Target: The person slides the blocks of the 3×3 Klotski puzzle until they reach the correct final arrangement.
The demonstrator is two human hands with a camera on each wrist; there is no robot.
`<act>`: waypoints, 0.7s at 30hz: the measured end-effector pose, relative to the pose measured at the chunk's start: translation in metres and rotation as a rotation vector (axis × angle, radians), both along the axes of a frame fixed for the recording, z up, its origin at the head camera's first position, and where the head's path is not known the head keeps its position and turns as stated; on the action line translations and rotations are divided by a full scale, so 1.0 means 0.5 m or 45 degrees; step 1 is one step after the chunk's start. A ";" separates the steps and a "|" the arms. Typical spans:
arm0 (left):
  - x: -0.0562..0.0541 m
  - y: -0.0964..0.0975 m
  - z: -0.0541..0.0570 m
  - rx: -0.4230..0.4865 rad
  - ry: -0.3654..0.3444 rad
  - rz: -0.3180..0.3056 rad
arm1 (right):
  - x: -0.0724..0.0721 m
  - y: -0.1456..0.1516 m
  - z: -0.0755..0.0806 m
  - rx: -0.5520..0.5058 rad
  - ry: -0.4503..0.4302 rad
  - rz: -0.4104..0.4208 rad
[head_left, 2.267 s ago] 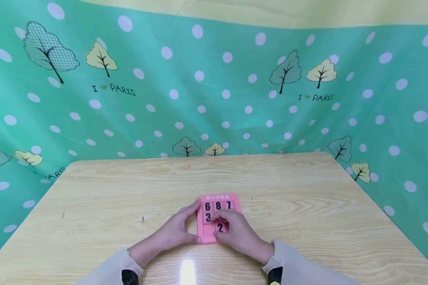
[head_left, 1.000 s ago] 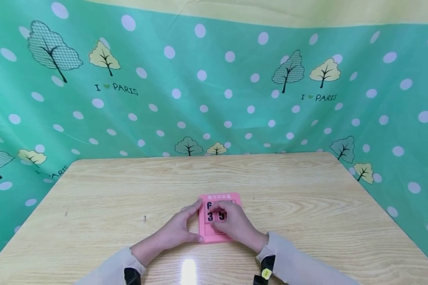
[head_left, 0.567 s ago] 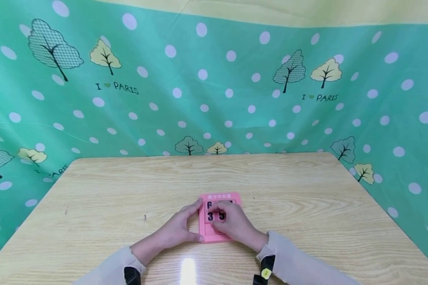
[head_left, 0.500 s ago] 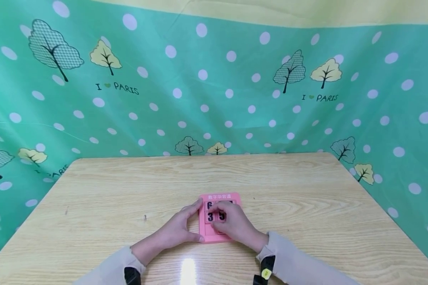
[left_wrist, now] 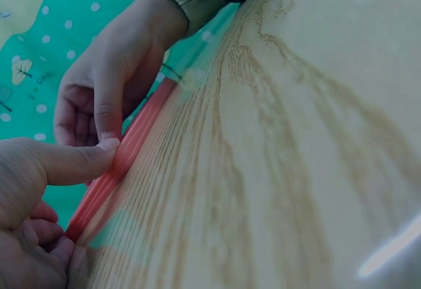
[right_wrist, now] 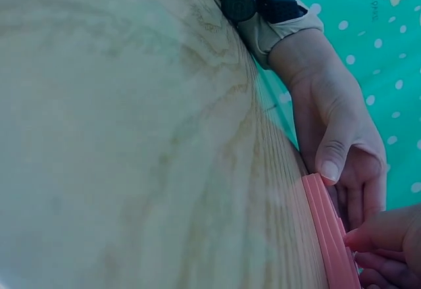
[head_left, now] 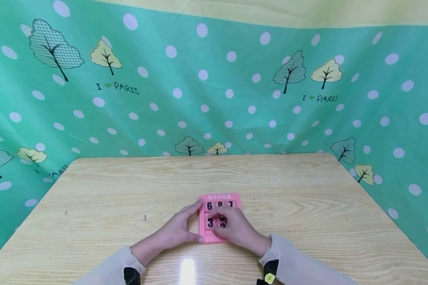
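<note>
A pink sliding number puzzle [head_left: 219, 196] lies flat on the table. My left hand [head_left: 178, 228] grips its left side, thumb at the near corner and fingertips at the far one. Over the tiles, my right hand [head_left: 235, 228] has its bent index finger and thumb at the number 3 tile [head_left: 210, 223]. That tile sits lower than its row, with a gap below the 6 tile [head_left: 209, 206]. An 8 tile [head_left: 220, 204] and a 7 tile [head_left: 230, 204] fill the far row. A 2 tile [head_left: 222, 225] shows partly; my right hand hides the rest.
The wooden table [head_left: 128, 182] stretches out around the puzzle. A green dotted cloth [head_left: 214, 95] hangs behind it and at both sides. Dark devices are strapped on both wrists, as on the left cuff [head_left: 131, 276]. Glare [head_left: 188, 271] shines near the front.
My right hand has drawn slightly toward me, and the 3 tile has slid down with it, opening a gap under the 6. My left hand stays on the puzzle's edge.
</note>
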State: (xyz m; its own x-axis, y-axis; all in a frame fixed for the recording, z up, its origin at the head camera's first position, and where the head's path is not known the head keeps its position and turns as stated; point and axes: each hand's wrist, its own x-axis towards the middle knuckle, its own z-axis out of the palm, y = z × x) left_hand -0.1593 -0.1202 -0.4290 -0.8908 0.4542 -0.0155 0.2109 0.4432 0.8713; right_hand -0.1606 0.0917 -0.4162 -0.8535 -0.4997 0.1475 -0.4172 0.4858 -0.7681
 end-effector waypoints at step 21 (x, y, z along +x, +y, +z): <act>0.002 0.002 0.003 0.017 -0.017 -0.005 | 0.009 0.015 0.002 -0.008 -0.013 0.111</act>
